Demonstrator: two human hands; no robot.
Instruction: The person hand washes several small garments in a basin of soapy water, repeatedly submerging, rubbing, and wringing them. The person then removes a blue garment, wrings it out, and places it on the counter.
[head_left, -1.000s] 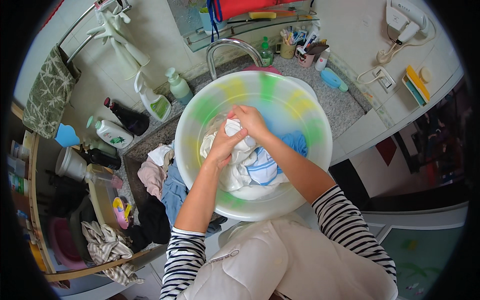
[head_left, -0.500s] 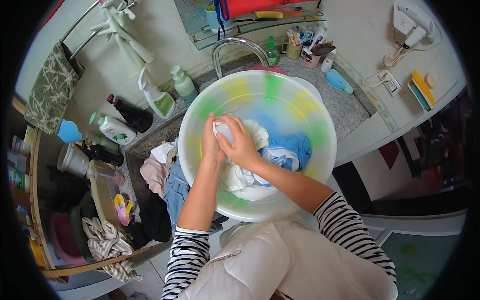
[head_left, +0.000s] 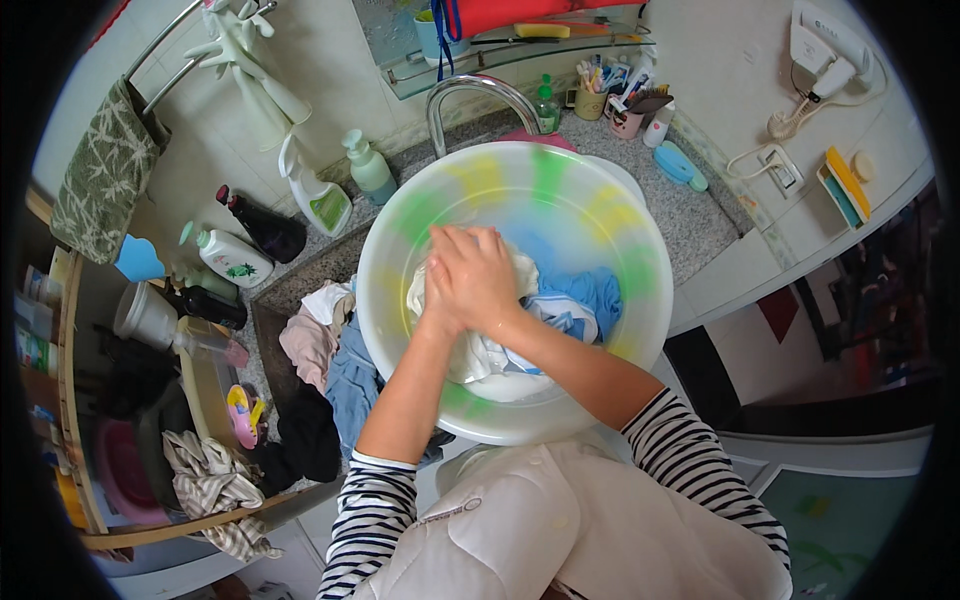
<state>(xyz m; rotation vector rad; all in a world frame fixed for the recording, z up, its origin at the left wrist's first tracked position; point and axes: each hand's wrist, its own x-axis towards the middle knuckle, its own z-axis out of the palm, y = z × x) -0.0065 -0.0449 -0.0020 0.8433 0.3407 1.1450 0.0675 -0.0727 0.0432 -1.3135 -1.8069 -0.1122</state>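
My two hands are pressed together over a large plastic basin with green and yellow patches. My right hand lies over my left hand, hiding most of it. White cloth hangs below them and shows at both sides, so both hands are closed on it. Whether anything else sits between the palms is hidden. Beside my right wrist, a blue cloth and a blue-and-white striped cloth lie in the basin.
A curved faucet rises behind the basin. Left of it lie a pink garment, a blue garment and a black one. A pump bottle and a spray bottle stand along the counter, with a blue brush at right.
The hands have turned and closed together, with the right hand now over the left. A smooth whitish thing that showed between them is hidden.
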